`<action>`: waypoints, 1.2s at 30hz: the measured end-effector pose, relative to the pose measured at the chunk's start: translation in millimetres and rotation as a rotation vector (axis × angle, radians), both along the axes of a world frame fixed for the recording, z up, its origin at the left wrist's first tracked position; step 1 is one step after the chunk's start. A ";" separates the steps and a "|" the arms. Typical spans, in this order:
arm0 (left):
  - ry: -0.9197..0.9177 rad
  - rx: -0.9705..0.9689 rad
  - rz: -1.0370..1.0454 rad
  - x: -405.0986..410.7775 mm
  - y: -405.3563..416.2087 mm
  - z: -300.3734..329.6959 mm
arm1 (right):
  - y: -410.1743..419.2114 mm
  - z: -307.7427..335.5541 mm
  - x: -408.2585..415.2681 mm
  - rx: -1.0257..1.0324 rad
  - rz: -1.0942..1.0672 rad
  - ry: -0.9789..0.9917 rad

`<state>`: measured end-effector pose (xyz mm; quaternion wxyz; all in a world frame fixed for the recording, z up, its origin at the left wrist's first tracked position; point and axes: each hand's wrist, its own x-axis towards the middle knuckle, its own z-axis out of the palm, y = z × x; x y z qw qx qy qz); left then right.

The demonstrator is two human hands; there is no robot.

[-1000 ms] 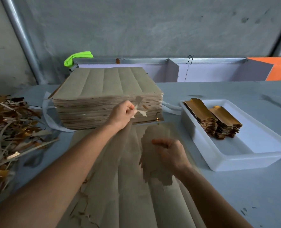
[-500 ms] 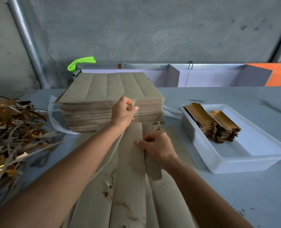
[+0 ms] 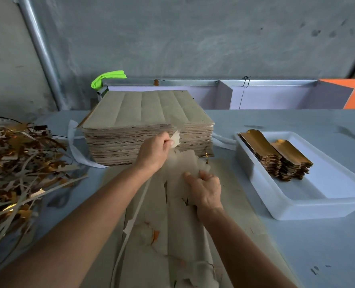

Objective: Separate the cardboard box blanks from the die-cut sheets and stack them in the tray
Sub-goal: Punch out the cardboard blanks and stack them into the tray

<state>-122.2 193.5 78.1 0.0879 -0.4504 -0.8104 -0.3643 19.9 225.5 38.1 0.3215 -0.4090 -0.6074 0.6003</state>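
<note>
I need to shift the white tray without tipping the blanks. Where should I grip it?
Grip the white tray by the rims of its two short ends, coming from above with both hands. The blanks sit bunched at the far end, so a one-sided hold would likely tilt it.

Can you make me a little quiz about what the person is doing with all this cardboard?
1. True or false: the white tray already holds two stacks of gold blanks.
2. Which hand pinches a thin strip of scrap? A) left hand B) right hand
3. Fill in: the heap of scrap trimmings lies on the person's ____ side.

Key
1. True.
2. A; the right hand grips a blank on the die-cut sheet, in front of the tall pile of sheets.
3. Left.
</note>
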 end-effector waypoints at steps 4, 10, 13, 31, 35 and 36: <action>0.055 0.024 0.026 -0.8 -1.2 -3.7 | 3.5 -1.5 2.4 -0.102 -0.107 0.067; 0.052 0.071 0.069 -14.5 -11.0 -13.2 | 26.6 1.1 20.3 -0.287 -0.315 0.252; 0.102 0.077 0.120 -20.2 -17.8 -16.5 | 37.0 -0.9 29.6 -0.339 -0.376 0.297; -0.425 -0.438 -0.621 54.1 -44.7 -53.4 | 40.5 -0.7 36.6 -0.335 -0.392 0.416; -0.538 -0.320 -0.597 45.4 -55.1 -41.1 | 55.8 4.6 45.6 -0.256 -0.505 0.432; -0.550 -0.321 -0.598 41.8 -58.4 -38.7 | 59.7 6.6 47.8 -0.233 -0.517 0.446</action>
